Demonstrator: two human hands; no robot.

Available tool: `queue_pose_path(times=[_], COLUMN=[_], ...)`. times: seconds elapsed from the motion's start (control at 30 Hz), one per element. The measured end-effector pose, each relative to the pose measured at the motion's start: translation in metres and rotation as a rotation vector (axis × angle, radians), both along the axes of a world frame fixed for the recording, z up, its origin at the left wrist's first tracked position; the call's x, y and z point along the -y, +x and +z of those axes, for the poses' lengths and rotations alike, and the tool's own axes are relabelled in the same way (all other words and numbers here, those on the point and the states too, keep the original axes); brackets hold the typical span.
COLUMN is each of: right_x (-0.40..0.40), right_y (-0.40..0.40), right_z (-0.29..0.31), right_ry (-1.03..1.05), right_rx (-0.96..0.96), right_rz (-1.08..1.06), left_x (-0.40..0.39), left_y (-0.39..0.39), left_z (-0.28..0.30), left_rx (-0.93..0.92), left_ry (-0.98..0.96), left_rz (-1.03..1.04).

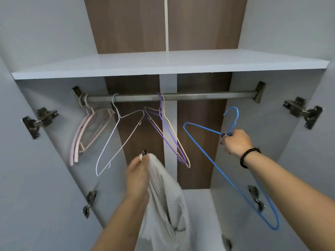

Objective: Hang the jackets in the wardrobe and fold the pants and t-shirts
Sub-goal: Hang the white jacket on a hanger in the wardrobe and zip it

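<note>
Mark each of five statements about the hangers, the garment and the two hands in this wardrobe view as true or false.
1. The right hand grips the blue wire hanger near its hook. True.
2. The blue wire hanger hangs on the metal wardrobe rail. False: it is off the rail, held below it.
3. The left hand grips a pale grey fabric garment. True.
4. The garment is already on a hanger. False: it hangs from the left hand alone.
5. The white wire hanger hangs on the rail. True.
</note>
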State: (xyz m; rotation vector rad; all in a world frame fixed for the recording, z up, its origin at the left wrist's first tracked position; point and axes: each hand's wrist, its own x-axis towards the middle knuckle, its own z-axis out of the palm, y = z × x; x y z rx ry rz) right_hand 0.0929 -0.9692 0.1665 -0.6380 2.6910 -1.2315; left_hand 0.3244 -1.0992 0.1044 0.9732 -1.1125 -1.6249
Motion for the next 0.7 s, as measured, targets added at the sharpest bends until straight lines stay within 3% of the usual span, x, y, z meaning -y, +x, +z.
queue_pose_path(times=[0.3, 0.7], right_x=[-0.094, -0.142], right_y=[0.119, 0.201], right_z=[-0.010, 0.008], right_ry=[-0.121, -0.076], right_rx=[-0.004, 0.211], right_rz=[-0.027, 0.445], left_x=[-0.018, -0.011], left_y=[0.073, 0.113], left_z=[-0.007, 0.005], left_rx=[-0.046, 0.084], left_ry=[0.091, -0.029], left_rz=[-0.005, 0.077])
